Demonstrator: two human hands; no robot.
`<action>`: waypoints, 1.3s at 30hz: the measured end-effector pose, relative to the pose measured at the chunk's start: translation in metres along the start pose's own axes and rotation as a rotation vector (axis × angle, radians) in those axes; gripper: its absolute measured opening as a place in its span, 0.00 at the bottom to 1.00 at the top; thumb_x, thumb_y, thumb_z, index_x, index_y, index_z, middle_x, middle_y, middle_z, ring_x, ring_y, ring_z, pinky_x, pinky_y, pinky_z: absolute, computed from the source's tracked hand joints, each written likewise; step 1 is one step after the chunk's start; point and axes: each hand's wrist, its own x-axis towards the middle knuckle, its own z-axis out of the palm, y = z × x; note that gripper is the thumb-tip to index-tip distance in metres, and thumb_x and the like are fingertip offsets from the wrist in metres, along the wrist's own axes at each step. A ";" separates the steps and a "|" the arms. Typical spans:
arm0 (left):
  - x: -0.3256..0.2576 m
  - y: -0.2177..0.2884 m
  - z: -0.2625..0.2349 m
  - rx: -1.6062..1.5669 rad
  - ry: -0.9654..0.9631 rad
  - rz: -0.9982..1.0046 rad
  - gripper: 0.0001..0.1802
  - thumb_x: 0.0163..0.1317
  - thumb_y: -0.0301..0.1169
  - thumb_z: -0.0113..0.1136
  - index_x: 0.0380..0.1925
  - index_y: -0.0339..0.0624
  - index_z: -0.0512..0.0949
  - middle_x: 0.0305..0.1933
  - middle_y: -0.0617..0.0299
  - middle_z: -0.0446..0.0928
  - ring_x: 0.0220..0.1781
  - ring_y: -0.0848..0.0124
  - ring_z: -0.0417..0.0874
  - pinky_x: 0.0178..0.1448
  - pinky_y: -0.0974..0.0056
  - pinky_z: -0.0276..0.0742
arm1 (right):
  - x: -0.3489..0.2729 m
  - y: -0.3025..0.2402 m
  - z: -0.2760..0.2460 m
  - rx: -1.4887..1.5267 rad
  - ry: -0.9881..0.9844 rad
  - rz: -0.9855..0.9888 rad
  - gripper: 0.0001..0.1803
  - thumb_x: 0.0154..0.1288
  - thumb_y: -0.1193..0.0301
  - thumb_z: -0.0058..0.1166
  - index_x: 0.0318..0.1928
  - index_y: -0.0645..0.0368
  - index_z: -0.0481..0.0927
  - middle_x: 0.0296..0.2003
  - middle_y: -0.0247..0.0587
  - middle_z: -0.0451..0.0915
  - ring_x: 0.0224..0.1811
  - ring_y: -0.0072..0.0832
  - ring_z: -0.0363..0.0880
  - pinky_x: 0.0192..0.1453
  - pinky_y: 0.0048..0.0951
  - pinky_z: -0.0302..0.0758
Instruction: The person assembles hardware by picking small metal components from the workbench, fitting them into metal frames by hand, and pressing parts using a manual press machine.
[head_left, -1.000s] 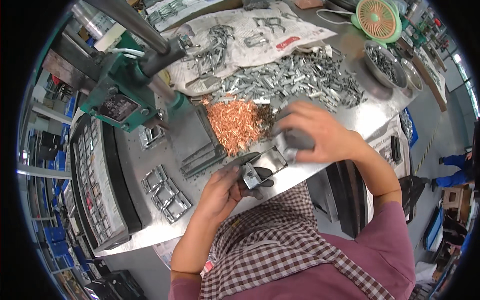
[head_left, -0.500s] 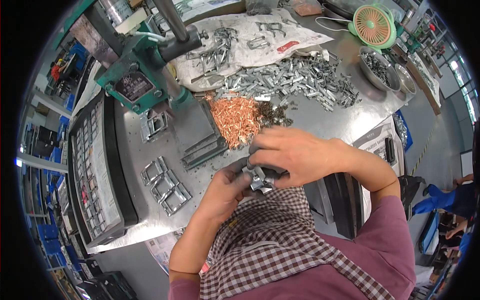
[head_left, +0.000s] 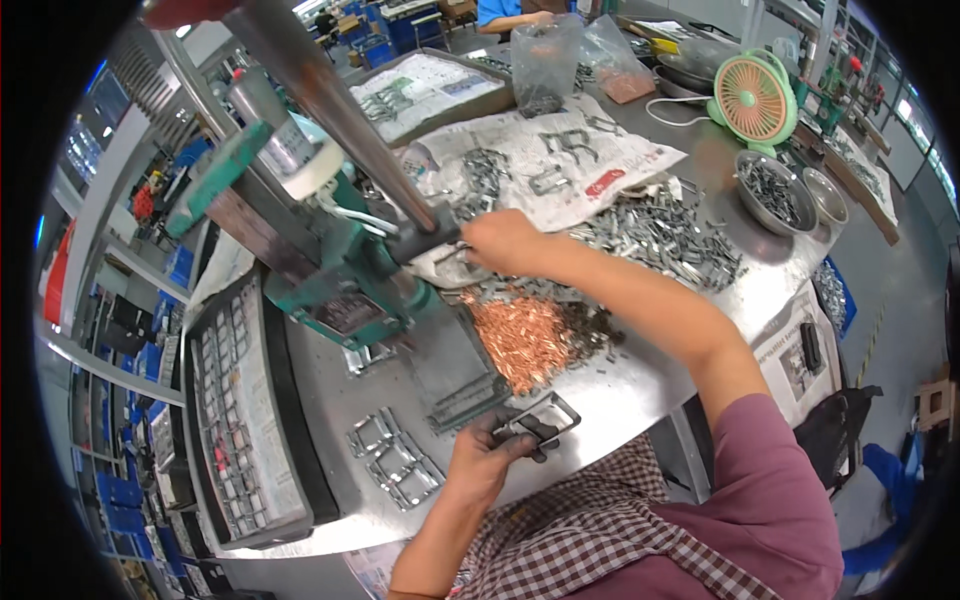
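The person stands at a metal workbench (head_left: 640, 400) with hands well apart. The left hand (head_left: 485, 455) is near the bench's front edge, fingers closed around a flat rectangular metal frame (head_left: 540, 420), which it holds just above the tabletop. The right hand (head_left: 500, 240) reaches far forward to the base of a green hand press (head_left: 330, 270), fingertips pinched at something small by the press's foot; whether it grips a part there I cannot tell, since the piece is too small to make out. It looks like the loading step: one part held ready, the other hand busy at the press. A next move would likely call for bringing the frame up under the ram squarely and keeping fingers out from beneath it. Counting what lies about: one heap of small copper-coloured pieces (head_left: 525, 340) in the middle of the bench, one larger spread of grey metal clips (head_left: 660, 235) behind it, three finished-looking frames (head_left: 395, 455) lying left of the left hand, two round metal bowls (head_left: 775, 190) at the far right, one small green and orange fan (head_left: 755, 100), one sheet of newspaper (head_left: 570, 160) with loose parts on it, and one compartmented parts tray (head_left: 235, 400) along the left side.
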 end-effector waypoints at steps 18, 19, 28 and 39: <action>-0.013 0.007 -0.010 -0.156 0.006 -0.017 0.18 0.58 0.29 0.53 0.48 0.35 0.68 0.41 0.54 0.76 0.42 0.63 0.79 0.35 0.68 0.76 | -0.010 0.014 0.010 -0.034 0.215 0.167 0.14 0.50 0.61 0.53 0.34 0.57 0.76 0.33 0.44 0.76 0.38 0.39 0.75 0.40 0.39 0.72; -0.015 0.006 -0.007 -0.142 0.007 -0.011 0.18 0.58 0.29 0.53 0.48 0.35 0.68 0.41 0.54 0.76 0.42 0.63 0.79 0.35 0.68 0.76 | -0.002 0.008 0.017 -0.069 0.236 0.204 0.15 0.50 0.59 0.54 0.33 0.57 0.76 0.34 0.43 0.76 0.38 0.38 0.75 0.40 0.38 0.71; -0.054 0.001 -0.027 -0.216 0.196 0.118 0.18 0.59 0.23 0.48 0.50 0.31 0.65 0.42 0.50 0.74 0.42 0.57 0.79 0.36 0.63 0.77 | 0.023 0.006 0.019 -0.192 0.118 0.300 0.12 0.48 0.62 0.52 0.28 0.56 0.80 0.30 0.43 0.77 0.38 0.38 0.75 0.41 0.36 0.71; -0.003 0.004 0.002 -0.184 0.046 -0.070 0.18 0.60 0.27 0.48 0.51 0.35 0.63 0.45 0.54 0.73 0.47 0.61 0.77 0.42 0.64 0.75 | -0.082 0.020 -0.066 -0.487 0.328 -0.243 0.11 0.39 0.72 0.54 0.28 0.62 0.76 0.33 0.41 0.70 0.39 0.40 0.70 0.44 0.42 0.68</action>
